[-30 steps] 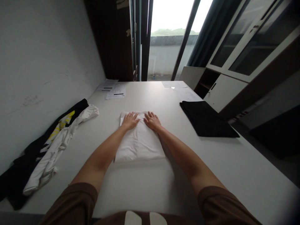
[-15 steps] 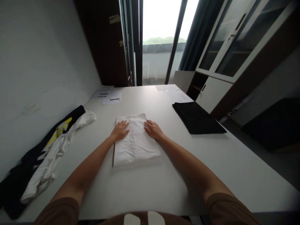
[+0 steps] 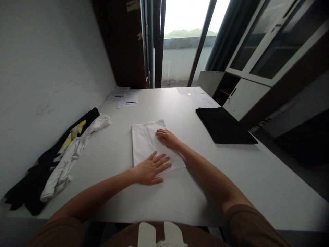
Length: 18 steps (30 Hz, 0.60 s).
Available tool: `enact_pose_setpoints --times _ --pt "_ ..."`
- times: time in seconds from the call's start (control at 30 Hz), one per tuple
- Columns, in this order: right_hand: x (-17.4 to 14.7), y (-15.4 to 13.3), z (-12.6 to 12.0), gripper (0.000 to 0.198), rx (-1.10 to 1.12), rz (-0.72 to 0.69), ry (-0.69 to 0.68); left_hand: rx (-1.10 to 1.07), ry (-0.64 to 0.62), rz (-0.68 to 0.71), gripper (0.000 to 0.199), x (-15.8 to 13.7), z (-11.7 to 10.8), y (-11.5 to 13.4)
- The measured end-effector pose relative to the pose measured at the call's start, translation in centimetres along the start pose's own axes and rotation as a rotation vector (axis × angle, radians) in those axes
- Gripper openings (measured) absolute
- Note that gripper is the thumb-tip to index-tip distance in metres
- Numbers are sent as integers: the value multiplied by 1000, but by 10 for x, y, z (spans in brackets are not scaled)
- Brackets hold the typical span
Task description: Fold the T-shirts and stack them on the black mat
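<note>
A folded white cloth [image 3: 144, 142], perhaps a garment, lies flat in the middle of the white table [image 3: 108, 144]. My left hand [image 3: 151, 169] rests on its near part with the fingers spread, the thumb reaching over the front edge. Farther back, my right hand [image 3: 167, 138] lies flat on the cloth's right side, fingers stretched out to the left. Neither hand grips anything. Part of the cloth is hidden under both hands.
To the right lies a folded black cloth [image 3: 227, 126]. Along the left wall are a crumpled white garment [image 3: 69, 161] and a black garment [image 3: 43, 161] with yellow marks. Paper sheets [image 3: 128, 99] lie at the far left, with another sheet [image 3: 204, 100] at the far right.
My left hand has moved from the cloth's left edge toward its near part. My right hand has shifted slightly inward. The view has also shifted, and the cloth looks smoother.
</note>
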State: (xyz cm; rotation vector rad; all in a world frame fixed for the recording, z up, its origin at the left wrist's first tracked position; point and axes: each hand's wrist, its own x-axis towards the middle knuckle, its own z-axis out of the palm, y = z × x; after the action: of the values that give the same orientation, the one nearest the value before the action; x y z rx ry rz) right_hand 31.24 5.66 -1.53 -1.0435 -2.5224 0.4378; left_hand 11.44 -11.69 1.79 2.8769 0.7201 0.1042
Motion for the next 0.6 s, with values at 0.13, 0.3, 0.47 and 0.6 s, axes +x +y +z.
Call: enact_pose_setpoints --times 0.13,0.3,0.47,0.6 --pt "-2 -14 -8 48 -25 -12 -70 -67 -19 121 67 3 -3 13" --pt "3 -18 0 50 -51 -46 -115 -122 -32 122 65 3 -6 14" --pt "16 3 11 58 -133 24 -125 -215 18 92 63 4 -5 -2" --pt "28 24 13 63 -191 146 -94 -143 73 -93 62 -1 -2 -25"
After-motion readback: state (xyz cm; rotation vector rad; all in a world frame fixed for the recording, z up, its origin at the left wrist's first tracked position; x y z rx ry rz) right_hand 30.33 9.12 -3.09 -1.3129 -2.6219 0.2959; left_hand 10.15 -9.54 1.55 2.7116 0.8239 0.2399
